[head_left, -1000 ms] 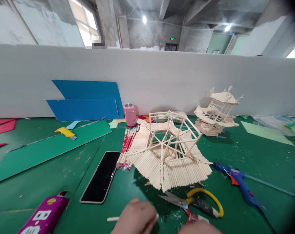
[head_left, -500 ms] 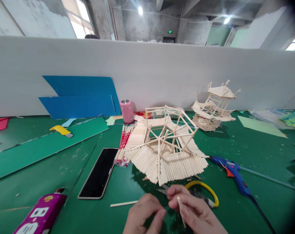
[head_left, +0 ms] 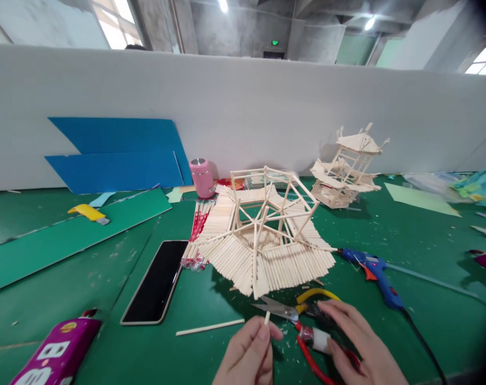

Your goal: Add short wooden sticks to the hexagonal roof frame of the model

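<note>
Gripping a stick (head_left: 267, 317) jutting above them, left fingers (head_left: 262, 333) pinch; right fingers (head_left: 341, 311) spread around tool handles (head_left: 307, 354).

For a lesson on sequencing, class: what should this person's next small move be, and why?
Probably close the right hand on the scissors and lift them: it is at their handles, while the left hand pinches a wooden stick, its end exposed near the scissors.
</note>
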`<state>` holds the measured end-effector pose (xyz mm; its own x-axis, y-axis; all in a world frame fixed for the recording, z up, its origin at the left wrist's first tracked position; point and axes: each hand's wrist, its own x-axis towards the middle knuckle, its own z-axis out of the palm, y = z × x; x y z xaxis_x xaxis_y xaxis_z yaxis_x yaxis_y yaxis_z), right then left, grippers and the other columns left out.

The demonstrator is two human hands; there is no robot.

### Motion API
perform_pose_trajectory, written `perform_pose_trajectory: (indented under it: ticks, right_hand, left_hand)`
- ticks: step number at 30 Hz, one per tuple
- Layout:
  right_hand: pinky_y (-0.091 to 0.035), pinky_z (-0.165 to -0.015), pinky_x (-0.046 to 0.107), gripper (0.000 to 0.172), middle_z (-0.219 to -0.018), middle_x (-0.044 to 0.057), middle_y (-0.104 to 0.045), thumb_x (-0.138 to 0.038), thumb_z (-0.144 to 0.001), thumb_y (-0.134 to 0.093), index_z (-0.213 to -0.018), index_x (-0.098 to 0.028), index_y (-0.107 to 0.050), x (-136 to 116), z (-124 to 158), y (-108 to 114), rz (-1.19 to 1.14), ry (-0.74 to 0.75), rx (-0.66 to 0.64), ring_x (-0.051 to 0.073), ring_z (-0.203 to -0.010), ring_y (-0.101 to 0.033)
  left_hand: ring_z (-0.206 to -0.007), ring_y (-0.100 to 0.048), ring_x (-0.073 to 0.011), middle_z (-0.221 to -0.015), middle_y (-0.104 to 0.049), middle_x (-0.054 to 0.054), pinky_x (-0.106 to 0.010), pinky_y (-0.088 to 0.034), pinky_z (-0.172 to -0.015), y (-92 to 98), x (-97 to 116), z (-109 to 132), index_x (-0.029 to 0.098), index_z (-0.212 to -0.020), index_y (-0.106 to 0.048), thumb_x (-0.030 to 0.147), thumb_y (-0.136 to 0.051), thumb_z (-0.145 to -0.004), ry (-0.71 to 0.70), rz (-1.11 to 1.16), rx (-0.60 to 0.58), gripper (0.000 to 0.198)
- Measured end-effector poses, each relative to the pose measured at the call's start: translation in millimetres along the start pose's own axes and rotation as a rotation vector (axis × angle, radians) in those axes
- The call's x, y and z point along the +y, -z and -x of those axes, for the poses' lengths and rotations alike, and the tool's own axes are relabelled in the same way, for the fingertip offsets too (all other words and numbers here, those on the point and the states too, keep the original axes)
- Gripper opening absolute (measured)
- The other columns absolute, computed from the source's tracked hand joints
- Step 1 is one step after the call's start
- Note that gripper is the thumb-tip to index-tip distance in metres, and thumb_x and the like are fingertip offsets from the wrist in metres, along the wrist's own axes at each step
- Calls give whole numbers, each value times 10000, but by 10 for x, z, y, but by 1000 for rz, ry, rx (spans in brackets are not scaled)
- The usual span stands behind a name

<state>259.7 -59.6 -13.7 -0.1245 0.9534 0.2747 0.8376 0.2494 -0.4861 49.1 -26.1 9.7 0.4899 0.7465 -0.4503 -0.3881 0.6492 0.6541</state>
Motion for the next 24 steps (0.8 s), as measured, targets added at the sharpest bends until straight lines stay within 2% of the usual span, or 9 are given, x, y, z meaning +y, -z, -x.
perform_pose_trajectory:
  ticks: [3, 6, 9, 15, 18, 22, 24]
  right_hand:
    - [-482, -827, 427, 635, -1158, 173, -542, -109, -581, -495, -1215, -100, -462, 173, 118, 0, 192, -1, -127, 294, -1043, -530]
    - [-450, -841, 481, 636, -1146, 167, -544, -118, -583, -468, -1218, -102, -457, 185, 88, -37, 274, -18, -209, 300, -1038, -515]
    - [-421, -853, 486, 610, -1116, 137, -556, -124, -578, -464, -1188, -131, -471, 154, -34, -34, 261, -17, -257, 276, -1001, -525]
    - [-460, -786, 469, 569, -1035, 89, -609, -113, -545, -479, -1106, -201, -512, 196, -116, 90, 121, -33, -353, 264, -903, -583]
    - [-511, -731, 388, 604, -1029, 77, -622, -69, -538, -448, -1118, -229, -502, 156, -96, 137, -26, -39, -431, 239, -868, -616]
    - [-532, -698, 317, 592, -1023, 75, -639, -55, -513, -447, -1072, -229, -533, 14, -107, 129, -217, 15, -427, 245, -901, -621]
    - [-530, -708, 322, 543, -1016, 81, -644, -83, -547, -487, -1069, -224, -536, -50, -113, 95, -286, 25, -439, 249, -907, -620]
  left_hand:
    - [-373, -118, -26, -441, -301, 110, -187, -72, -388, 57, -13, -16, 168, -747, -518, 479, -653, -665, 47, 74, -16, 349]
    - [-360, -102, -23, -426, -288, 116, -182, -71, -378, 123, -52, -21, 176, -742, -487, 454, -645, -688, 29, 87, -45, 324]
    - [-353, -129, -25, -417, -313, 109, -185, -86, -369, 174, -64, -4, 173, -743, -485, 434, -618, -722, -2, 74, -40, 294]
    - [-380, -237, -26, -479, -429, 65, -202, -101, -396, 222, 1, 73, 144, -718, -503, 375, -631, -719, -46, 70, 63, 264]
    - [-395, -201, -24, -493, -412, 70, -203, -87, -417, 253, 35, 117, 124, -746, -537, 355, -616, -738, -66, 31, 129, 244]
    - [-413, -198, -42, -462, -374, 81, -209, -98, -427, 282, 68, 156, 123, -788, -571, 419, -616, -722, -99, -28, 217, 306]
    - [-420, -194, -50, -456, -362, 85, -209, -111, -429, 287, 74, 162, 136, -801, -574, 439, -627, -704, -129, -37, 254, 323]
